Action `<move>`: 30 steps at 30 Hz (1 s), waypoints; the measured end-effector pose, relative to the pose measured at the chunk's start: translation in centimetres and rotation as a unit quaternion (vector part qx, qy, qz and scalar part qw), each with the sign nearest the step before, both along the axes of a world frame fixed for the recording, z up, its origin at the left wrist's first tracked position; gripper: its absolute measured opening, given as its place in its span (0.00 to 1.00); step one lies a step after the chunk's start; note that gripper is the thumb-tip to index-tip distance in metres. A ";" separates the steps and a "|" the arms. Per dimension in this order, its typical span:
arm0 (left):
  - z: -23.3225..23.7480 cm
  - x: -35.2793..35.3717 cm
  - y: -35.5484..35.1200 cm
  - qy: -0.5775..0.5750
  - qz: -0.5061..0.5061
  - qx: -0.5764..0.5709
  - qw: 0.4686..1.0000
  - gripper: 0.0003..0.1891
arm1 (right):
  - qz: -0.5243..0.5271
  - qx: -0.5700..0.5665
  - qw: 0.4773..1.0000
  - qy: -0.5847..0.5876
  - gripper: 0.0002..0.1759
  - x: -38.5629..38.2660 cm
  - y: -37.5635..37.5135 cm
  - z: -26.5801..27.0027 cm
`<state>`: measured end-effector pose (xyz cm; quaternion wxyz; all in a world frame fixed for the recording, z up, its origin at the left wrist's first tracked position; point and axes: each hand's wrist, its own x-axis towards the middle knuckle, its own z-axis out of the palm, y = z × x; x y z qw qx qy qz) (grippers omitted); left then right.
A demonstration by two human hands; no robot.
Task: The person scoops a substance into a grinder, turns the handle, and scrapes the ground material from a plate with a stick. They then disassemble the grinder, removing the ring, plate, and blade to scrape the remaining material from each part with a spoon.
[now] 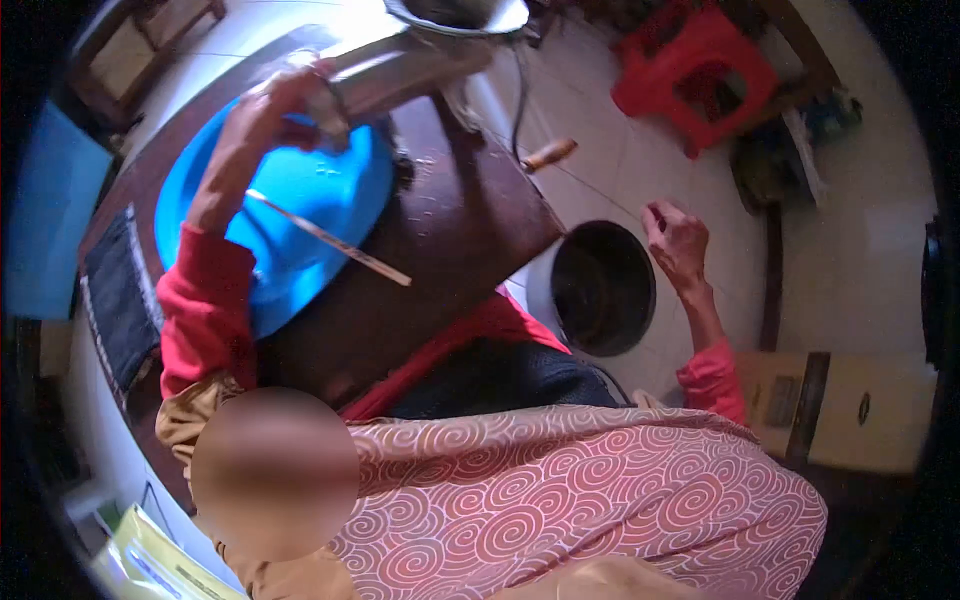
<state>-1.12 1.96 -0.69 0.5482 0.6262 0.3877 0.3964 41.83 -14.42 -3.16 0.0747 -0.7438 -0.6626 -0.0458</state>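
Note:
A metal hand-crank grinder stands at the table's far edge, with its round hopper on top and its wooden crank handle hanging to the right. My left hand is at the grinder's outlet end, its fingers bent round the metal; glare hides part of them. Below that hand lies a blue basin, with a thin flat stick across its rim. My right hand is raised beside a dark-lined pot, fingers curled in; anything inside them is hidden.
The dark wooden table has small pale bits on it near the basin. A dark cloth lies at its left edge. Red plastic stools stand on the tiled floor at the far right. A cardboard box is at the right.

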 end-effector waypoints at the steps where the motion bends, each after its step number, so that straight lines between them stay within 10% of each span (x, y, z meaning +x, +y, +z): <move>1: -0.7 -0.3 0.7 0.063 0.068 -0.051 0.994 0.38 | -0.042 -0.093 0.994 -0.026 0.10 2.3 -0.9 -1.5; 4: 0.8 -0.4 0.4 0.232 0.155 0.041 0.959 0.41 | 0.027 -0.325 0.945 -0.033 0.17 6.4 -4.3 -6.9; 12: 3.2 2.7 -3.3 0.359 0.122 0.338 0.861 0.48 | -0.046 -0.434 0.889 0.137 0.24 1.9 -6.5 -14.0; 18: 3.4 2.3 -2.8 0.228 0.099 0.254 0.935 0.44 | 0.135 -0.410 0.902 -0.014 0.18 2.8 -7.2 -18.6; 19: 3.3 2.4 -2.6 0.244 0.095 0.266 0.928 0.44 | 0.150 -0.239 0.957 0.072 0.20 1.7 -7.5 -16.6; 22: 4.3 2.4 -2.5 0.290 0.093 0.170 0.937 0.44 | 0.262 -0.312 0.908 -0.100 0.11 5.3 -9.2 -23.6; 24: 4.0 2.1 -2.4 0.244 0.090 0.117 0.959 0.44 | 0.303 -0.088 0.949 -0.001 0.08 6.2 -9.9 -24.8; 27: 3.7 2.0 -2.4 0.190 0.100 0.036 0.976 0.43 | 0.151 -0.325 0.931 0.074 0.09 3.8 -6.3 -17.3; 30: 4.5 2.1 -2.4 0.205 0.095 0.003 0.974 0.42 | -0.123 -0.279 0.865 0.397 0.18 6.4 -6.2 -16.3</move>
